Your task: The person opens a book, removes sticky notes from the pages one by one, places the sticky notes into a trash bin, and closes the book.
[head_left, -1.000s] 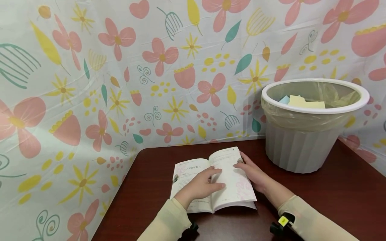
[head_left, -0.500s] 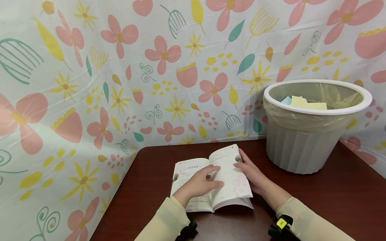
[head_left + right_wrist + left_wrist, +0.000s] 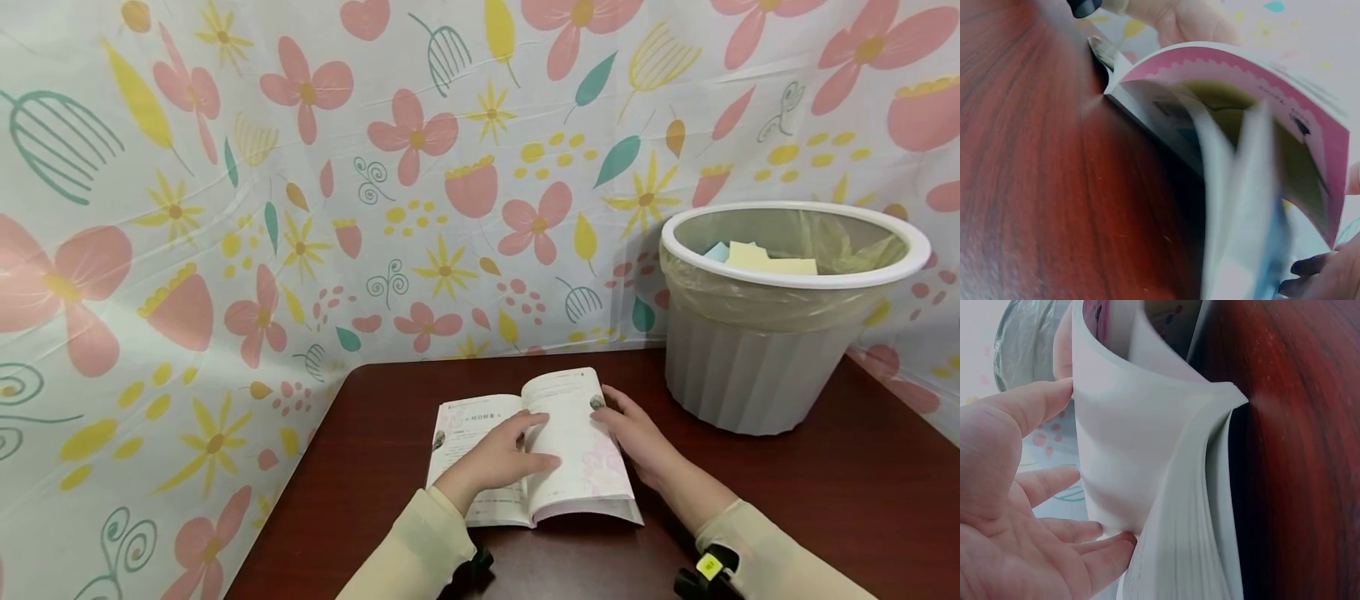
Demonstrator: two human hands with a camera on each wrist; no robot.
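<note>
A printed book (image 3: 573,492) lies open on the dark red table, its right-hand pages bowed up. My left hand (image 3: 491,458) reaches across the fold with straight fingers. In the left wrist view, fingertips of the left hand (image 3: 997,494) touch the raised white page (image 3: 1122,437). At the book's right edge, my right hand (image 3: 637,437) pinches pages, thumb on top and other fingers partly hidden behind. The right wrist view shows a pink-bordered page (image 3: 1222,65) curving over blurred loose pages (image 3: 1241,212), with part of the right hand (image 3: 1338,278) at the lower right.
A grey bin (image 3: 750,367) with a white rim and plastic liner stands at the back right of the table (image 3: 360,492). Pale yellow and blue pieces (image 3: 772,265) show inside it. A flowered cloth (image 3: 300,208) hangs behind the table.
The right-hand pages have risen slightly, then dropped back, and the right hand has shifted a little rightward. My left hand stays at nearly the same place on the book.
</note>
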